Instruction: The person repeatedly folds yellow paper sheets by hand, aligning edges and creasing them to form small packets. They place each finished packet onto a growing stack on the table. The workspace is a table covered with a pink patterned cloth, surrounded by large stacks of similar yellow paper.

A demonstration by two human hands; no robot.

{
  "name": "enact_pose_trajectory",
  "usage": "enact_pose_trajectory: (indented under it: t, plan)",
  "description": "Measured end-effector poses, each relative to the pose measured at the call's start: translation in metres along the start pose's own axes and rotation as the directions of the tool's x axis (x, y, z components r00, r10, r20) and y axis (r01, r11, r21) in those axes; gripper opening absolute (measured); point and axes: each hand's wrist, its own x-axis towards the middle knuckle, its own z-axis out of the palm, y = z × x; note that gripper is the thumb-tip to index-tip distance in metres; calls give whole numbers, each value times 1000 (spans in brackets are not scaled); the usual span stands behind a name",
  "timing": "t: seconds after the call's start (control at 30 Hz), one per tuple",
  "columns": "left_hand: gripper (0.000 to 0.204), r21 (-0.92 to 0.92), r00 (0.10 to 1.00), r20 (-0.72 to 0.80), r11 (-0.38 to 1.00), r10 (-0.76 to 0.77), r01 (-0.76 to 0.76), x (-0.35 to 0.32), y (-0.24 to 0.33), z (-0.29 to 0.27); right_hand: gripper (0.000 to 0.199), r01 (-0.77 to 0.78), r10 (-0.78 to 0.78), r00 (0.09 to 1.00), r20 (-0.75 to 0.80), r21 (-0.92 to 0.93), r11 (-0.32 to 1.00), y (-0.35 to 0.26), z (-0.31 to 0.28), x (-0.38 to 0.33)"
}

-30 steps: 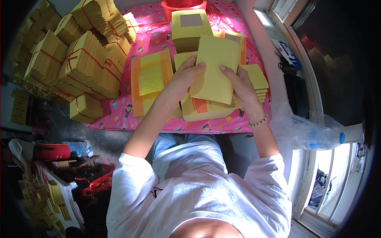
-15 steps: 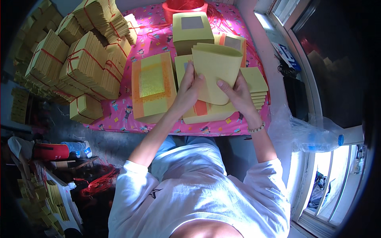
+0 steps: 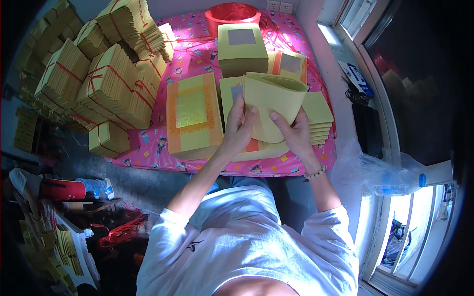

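My left hand and my right hand both grip a thin wad of yellow paper sheets, bent over into a fold above the table. Under the hands lies a stack of yellow sheets with an orange patch. To the left sits a stack of yellow sheets with an orange border and a gold square. A smaller yellow stack lies right of my right hand.
The table has a pink patterned cloth. Bundles of yellow paper tied with red string fill its left side. A tall yellow stack with a silver square and a red basin stand at the back. A clear plastic bag lies right.
The yellow sheets were held flat a second ago; now both hands have lifted them and curled them over into a fold.
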Motion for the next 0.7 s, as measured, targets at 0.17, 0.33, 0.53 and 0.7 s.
enact_pose_trajectory:
  t: [0.17, 0.33, 0.53, 0.7]
  plan:
    - [31, 14, 999, 7, 999, -48, 48, 0, 9, -2, 42, -5, 5, 1000, -27, 3, 1000, -4, 2, -1]
    - [31, 25, 999, 0, 999, -39, 39, 5, 16, 2, 43, -2, 4, 998, -55, 39, 999, -8, 6, -1]
    - [28, 74, 998, -45, 997, 34, -30, 4, 7, 6, 43, -1, 3, 999, -49, 40, 999, -5, 5, 1]
    - [25, 53, 988, -122, 993, -98, 106, 15, 8, 4, 37, -27, 23, 995, -101, -40, 999, -8, 4, 12]
